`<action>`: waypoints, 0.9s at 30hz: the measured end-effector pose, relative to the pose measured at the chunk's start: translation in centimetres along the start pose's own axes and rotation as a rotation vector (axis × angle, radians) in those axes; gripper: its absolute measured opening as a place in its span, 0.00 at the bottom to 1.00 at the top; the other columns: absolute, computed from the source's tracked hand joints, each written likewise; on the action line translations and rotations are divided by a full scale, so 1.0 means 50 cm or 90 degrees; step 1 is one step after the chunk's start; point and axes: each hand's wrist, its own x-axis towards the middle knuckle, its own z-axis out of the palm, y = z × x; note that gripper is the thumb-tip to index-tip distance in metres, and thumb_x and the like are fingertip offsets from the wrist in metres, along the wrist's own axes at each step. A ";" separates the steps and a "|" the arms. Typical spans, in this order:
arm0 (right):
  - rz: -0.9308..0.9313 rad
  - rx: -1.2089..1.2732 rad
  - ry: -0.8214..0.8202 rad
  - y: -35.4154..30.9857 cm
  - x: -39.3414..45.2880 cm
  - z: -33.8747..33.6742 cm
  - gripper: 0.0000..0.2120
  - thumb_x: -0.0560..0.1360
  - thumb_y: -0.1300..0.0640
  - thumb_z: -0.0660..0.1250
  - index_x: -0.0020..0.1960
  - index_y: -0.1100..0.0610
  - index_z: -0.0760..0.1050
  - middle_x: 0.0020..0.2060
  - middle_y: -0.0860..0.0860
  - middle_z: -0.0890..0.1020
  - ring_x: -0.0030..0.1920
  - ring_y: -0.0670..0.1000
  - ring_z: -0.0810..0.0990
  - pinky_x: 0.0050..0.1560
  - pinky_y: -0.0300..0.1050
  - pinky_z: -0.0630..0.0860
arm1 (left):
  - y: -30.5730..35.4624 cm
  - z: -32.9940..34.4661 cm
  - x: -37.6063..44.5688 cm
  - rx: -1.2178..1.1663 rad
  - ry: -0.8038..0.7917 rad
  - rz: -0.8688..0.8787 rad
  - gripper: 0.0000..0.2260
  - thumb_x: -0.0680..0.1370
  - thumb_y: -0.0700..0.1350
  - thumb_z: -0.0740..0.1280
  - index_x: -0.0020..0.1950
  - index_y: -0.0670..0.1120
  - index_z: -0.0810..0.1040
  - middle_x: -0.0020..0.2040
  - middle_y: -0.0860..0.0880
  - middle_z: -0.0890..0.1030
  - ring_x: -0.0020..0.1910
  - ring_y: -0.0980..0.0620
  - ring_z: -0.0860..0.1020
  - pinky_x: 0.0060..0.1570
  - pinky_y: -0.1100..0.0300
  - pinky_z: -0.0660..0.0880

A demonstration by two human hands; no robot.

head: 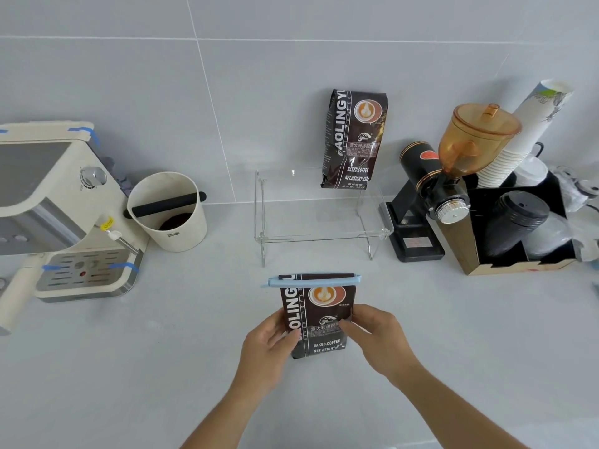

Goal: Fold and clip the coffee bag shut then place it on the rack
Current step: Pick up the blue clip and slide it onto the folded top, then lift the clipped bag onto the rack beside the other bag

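A dark brown coffee bag (319, 314) stands upright on the white counter, low in the middle of the view. A light blue clip (311, 280) runs across its folded top. My left hand (269, 345) grips the bag's left side and my right hand (377, 338) grips its right side. Behind the bag stands a clear acrylic rack (324, 236). A second coffee bag (355, 139) of the same kind stands on the rack's right part, leaning against the wall.
A cream espresso machine (61, 215) and a cream knock box (168, 210) stand at the left. Right of the rack are a black grinder with an amber hopper (453, 176) and a box (518, 228) holding paper cups and lids. White counter (129, 367) lies around my hands.
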 end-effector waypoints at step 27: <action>-0.236 -0.025 0.039 -0.322 0.032 -0.064 0.14 0.80 0.61 0.63 0.52 0.46 0.84 0.46 0.40 0.88 0.51 0.44 0.85 0.55 0.53 0.82 | 0.329 -0.032 0.067 -0.035 -0.014 0.239 0.15 0.75 0.31 0.68 0.57 0.45 0.82 0.50 0.53 0.87 0.50 0.56 0.84 0.47 0.70 0.77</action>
